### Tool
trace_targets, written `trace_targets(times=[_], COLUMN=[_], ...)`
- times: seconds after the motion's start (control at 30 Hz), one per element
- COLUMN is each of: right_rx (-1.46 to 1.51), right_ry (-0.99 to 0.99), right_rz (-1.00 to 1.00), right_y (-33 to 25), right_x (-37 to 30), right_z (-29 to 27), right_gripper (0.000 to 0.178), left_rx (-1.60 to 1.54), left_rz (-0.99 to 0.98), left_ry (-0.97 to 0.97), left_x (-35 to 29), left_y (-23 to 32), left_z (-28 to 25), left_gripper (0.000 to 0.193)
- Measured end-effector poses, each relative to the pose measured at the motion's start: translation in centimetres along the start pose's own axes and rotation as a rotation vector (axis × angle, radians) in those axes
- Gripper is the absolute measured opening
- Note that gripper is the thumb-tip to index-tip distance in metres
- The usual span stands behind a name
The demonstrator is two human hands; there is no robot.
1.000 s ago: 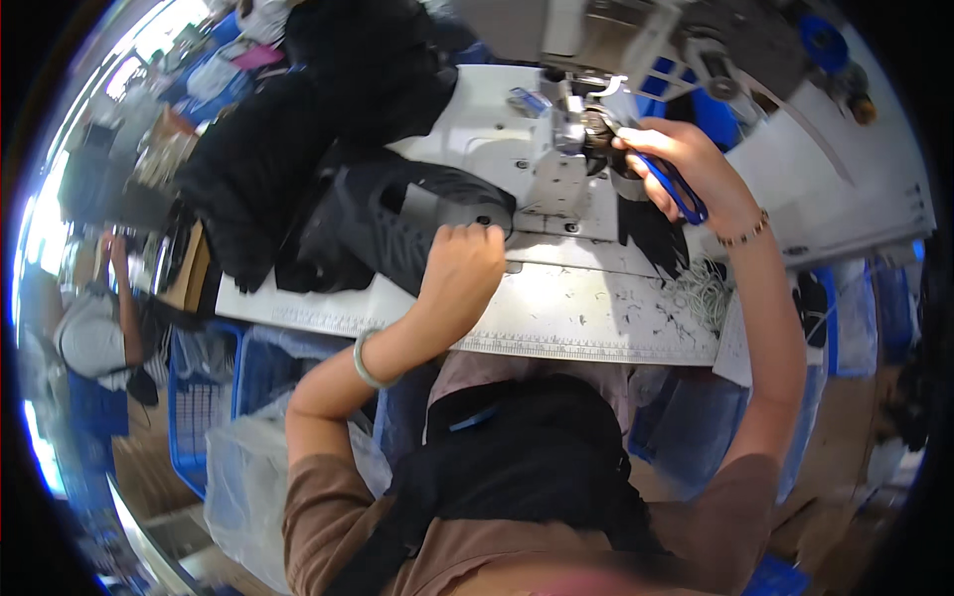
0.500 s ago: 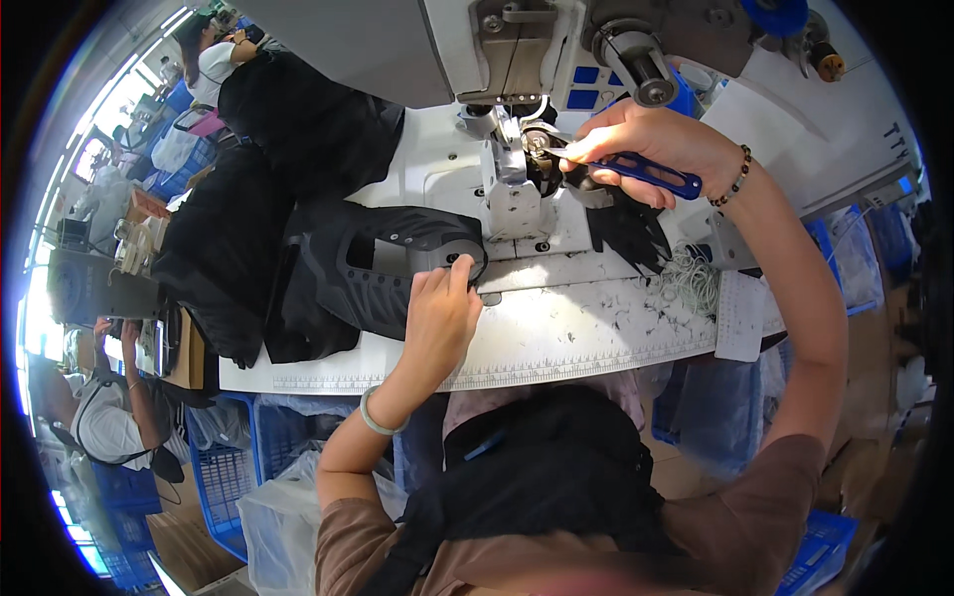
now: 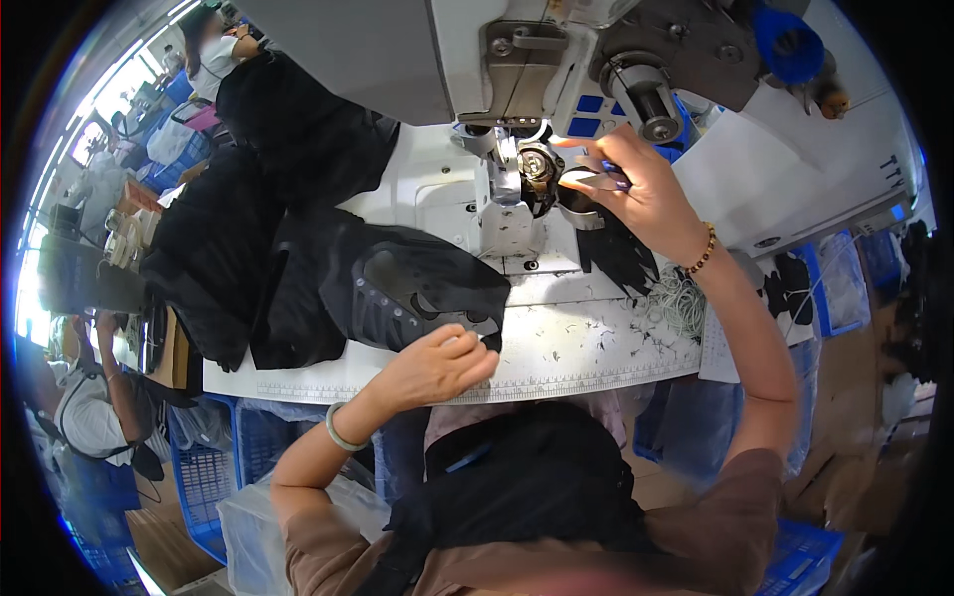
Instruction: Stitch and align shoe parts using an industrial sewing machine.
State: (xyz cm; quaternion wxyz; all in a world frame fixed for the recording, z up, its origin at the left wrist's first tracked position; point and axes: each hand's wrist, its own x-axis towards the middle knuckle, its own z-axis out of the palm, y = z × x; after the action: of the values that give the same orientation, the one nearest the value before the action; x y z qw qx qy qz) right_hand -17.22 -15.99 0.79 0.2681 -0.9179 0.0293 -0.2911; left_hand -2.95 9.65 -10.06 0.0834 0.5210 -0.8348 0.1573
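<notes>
My left hand (image 3: 434, 370) lies at the near edge of a black shoe upper (image 3: 397, 288), fingers curled against its rim; the fingertips are partly hidden. The upper, with a row of eyelets, rests on the white table left of a sewing machine's post (image 3: 512, 214). My right hand (image 3: 651, 194) holds blue-handled thread snips (image 3: 600, 182) tucked in the palm, blades pointing left. Its thumb and forefinger reach apart toward the metal hook and bobbin area (image 3: 538, 167) on the post; whether they touch it I cannot tell.
Black material (image 3: 224, 219) is heaped at the left. A dark glove-like piece (image 3: 618, 253) and tangled pale thread (image 3: 676, 308) lie right of the post, with dark scraps on the table (image 3: 576, 348). Blue crates (image 3: 204, 477) stand below; other people sit at the left.
My right hand has drawn slightly back, and the snips have turned into the palm with the forefinger extended. My left hand and the shoe upper's end have come nearer to me.
</notes>
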Motion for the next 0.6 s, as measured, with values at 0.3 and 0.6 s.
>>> trace_targets(times=[0.3,0.6], right_rx=[0.169,-0.360], right_ry=[-0.080,-0.123], right_rz=[-0.041,-0.411], right_y=[0.4,1.5], right_x=[2.1,2.9], right_z=[0.3,0.0], right_gripper=[0.019,0.021], left_rx=[0.045,0.370], left_rz=[0.266,0.111], left_ry=[-0.006,-0.167], left_x=[-1.5,-3.4], left_y=[-0.5,-3.8], left_z=[-1.9,-4.3], left_gripper=[0.021,0.025])
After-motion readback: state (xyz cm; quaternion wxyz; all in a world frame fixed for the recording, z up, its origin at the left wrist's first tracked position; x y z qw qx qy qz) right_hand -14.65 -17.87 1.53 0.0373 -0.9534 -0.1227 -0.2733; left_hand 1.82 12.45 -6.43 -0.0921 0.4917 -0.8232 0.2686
